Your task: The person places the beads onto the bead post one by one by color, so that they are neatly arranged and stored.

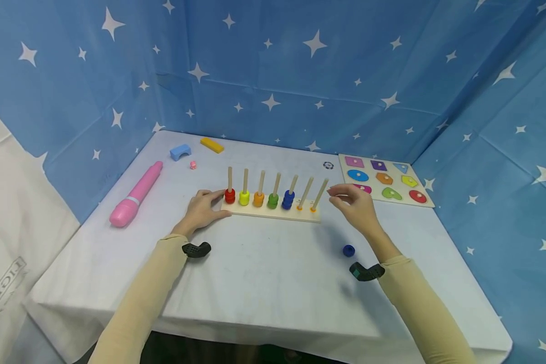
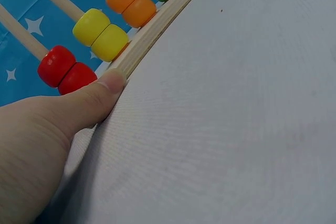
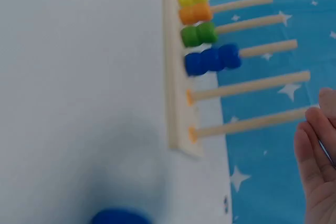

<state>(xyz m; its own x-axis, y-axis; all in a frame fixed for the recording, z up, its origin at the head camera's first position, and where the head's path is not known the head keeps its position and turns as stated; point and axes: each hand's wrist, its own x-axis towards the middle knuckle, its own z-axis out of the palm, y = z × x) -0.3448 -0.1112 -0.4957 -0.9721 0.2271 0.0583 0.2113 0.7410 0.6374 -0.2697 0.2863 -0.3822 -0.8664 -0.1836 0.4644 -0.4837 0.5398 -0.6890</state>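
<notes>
A wooden peg board (image 1: 273, 214) stands mid-table with a row of upright pegs. Pairs of red (image 1: 229, 196), yellow (image 1: 244, 197), orange (image 1: 258, 199) and green beads (image 1: 273, 200) sit on the left pegs, then three blue beads (image 3: 212, 59). The two rightmost pegs (image 3: 249, 124) are bare above small orange bases. My left hand (image 1: 202, 210) grips the board's left end, thumb along its front edge (image 2: 113, 81). Beside the rightmost peg's top is my right hand (image 1: 355, 205), fingers loosely bent, nothing visible in them. A loose blue bead (image 1: 348, 251) lies below that hand.
A shape puzzle board (image 1: 377, 192) lies at the back right, near a small dark ring (image 1: 328, 165). To the left are a pink wand-shaped toy (image 1: 136, 194), a blue arch block (image 1: 180, 151), a yellow block (image 1: 212, 145) and a small pink piece (image 1: 193, 165).
</notes>
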